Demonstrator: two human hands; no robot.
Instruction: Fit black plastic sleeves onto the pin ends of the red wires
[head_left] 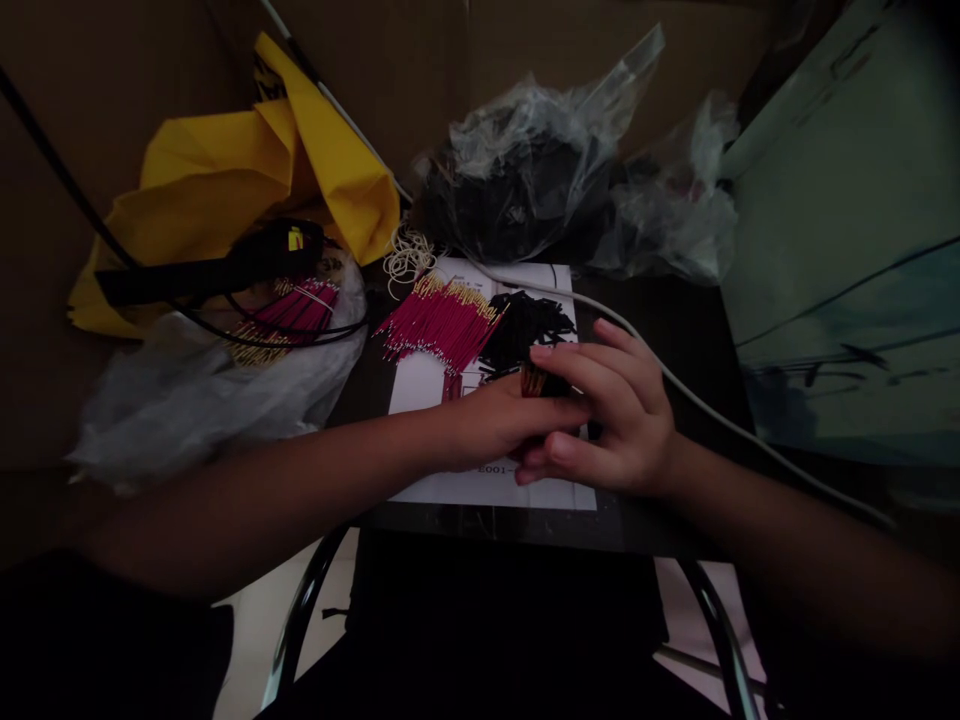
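My left hand (pixel 495 425) and my right hand (pixel 615 410) meet over a white printed sheet (pixel 427 385) on a dark table. Between their fingers sits a small bundle of short magenta wires with gold tips (pixel 534 380); both hands are closed on it, the right fingers laid over the left. Just behind the hands lies a fanned pile of the same magenta wires (pixel 442 325). Beside that pile is a heap of small black sleeves (pixel 525 325).
A yellow bag (pixel 225 180) and a clear bag holding more magenta wires (pixel 289 310) lie at the left, with a black tool (pixel 225 265) on them. Rubber bands (pixel 409 255), clear bags of black parts (pixel 525 190) and a white cable (pixel 712 410) lie behind and to the right.
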